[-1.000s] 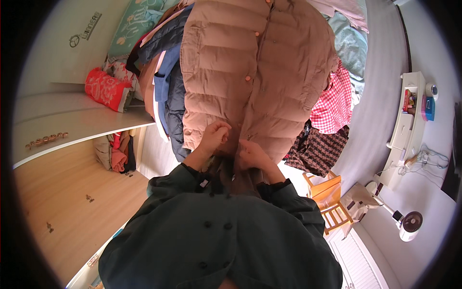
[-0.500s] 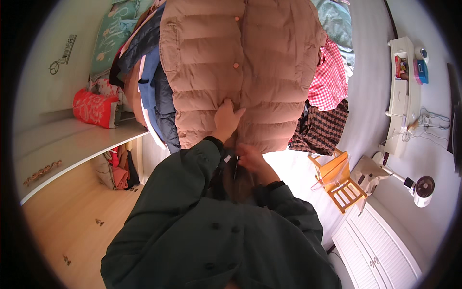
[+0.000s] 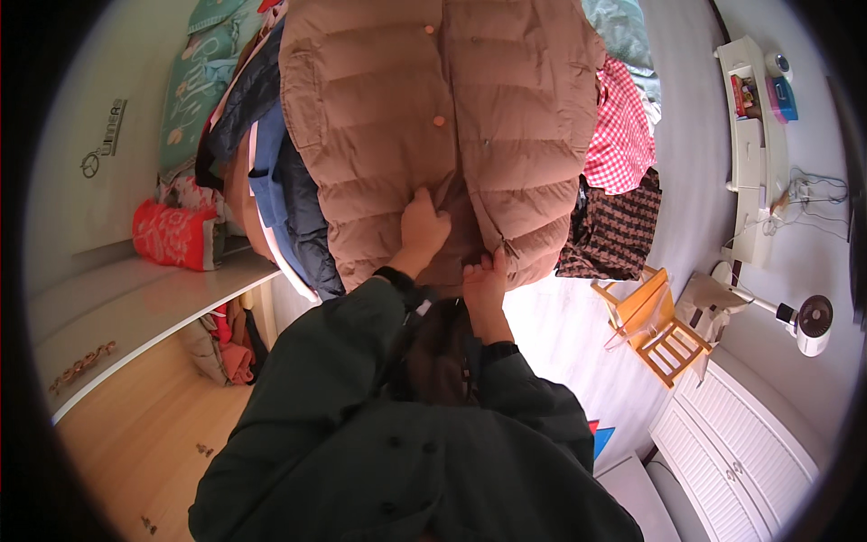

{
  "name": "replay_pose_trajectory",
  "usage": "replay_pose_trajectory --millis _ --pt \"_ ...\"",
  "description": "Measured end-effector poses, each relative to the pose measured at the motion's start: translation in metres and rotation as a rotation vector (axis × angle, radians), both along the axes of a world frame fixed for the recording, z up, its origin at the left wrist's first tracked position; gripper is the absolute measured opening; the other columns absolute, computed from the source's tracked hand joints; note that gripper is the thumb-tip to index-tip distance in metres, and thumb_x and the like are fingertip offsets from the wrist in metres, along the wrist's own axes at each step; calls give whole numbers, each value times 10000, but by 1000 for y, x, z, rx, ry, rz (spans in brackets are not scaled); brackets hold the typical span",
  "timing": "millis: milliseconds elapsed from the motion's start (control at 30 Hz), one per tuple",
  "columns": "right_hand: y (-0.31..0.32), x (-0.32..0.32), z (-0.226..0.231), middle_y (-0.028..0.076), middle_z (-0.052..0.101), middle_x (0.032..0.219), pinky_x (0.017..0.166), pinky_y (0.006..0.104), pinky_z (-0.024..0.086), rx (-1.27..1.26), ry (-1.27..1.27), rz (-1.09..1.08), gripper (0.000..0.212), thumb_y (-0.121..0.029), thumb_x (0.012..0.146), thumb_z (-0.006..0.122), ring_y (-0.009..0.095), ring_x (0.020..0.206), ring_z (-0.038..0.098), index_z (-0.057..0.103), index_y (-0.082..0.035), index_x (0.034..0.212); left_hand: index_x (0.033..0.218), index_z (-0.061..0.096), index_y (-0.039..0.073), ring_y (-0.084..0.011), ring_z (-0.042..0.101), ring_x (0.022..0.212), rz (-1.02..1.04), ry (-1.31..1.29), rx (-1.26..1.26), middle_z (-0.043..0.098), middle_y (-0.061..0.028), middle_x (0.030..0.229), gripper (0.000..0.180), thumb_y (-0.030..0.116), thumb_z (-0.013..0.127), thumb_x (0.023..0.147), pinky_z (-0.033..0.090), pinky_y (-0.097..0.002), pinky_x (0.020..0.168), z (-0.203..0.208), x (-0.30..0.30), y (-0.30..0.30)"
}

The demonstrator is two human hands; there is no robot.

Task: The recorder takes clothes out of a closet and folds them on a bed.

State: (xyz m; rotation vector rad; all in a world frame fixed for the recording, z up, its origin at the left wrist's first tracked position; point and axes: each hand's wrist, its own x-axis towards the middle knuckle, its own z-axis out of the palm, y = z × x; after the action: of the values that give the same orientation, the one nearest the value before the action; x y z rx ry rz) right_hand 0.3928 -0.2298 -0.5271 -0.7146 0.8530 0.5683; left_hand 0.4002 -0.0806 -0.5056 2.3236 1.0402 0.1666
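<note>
The brown puffer coat (image 3: 366,149) lies front up, hem toward me. My right hand (image 3: 486,282) pinches its front edge near the hem, seemingly holding the opening apart; my left hand (image 3: 424,233), fingers half curled, touches the other panel, perhaps steadying it; whether it grips, I cannot tell. Red gingham cloth (image 3: 623,135) lies beside.

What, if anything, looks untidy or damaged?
Mainly the cables beside the white drawer unit: they straggle in loose loops. The brown quilted coat gapes near its hem, but the right hand holds that edge. No damage stands out.
</note>
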Motion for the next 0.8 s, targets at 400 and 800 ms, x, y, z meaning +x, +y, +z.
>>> replay_pose_trajectory --millis 400,800 --pt "-10 25 9 38 560 880 648 290 436 306 -146 -184 294 -321 837 582 177 750 510 546 -88 1015 1105 522 15 -105 547 862 307 -566 -1387 572 -22 970 288 26 543 818 444 -223 717 85 -73 8" --pt "-10 21 117 -15 600 829 586 193 430 -168 -626 462 107 -85 830 606 59 696 542 618 -44 928 1110 524 -15 -94 541 896 -80 -528 -1112 586 -29 979 263 10 522 849 437 -222 793 136 -32 -40"
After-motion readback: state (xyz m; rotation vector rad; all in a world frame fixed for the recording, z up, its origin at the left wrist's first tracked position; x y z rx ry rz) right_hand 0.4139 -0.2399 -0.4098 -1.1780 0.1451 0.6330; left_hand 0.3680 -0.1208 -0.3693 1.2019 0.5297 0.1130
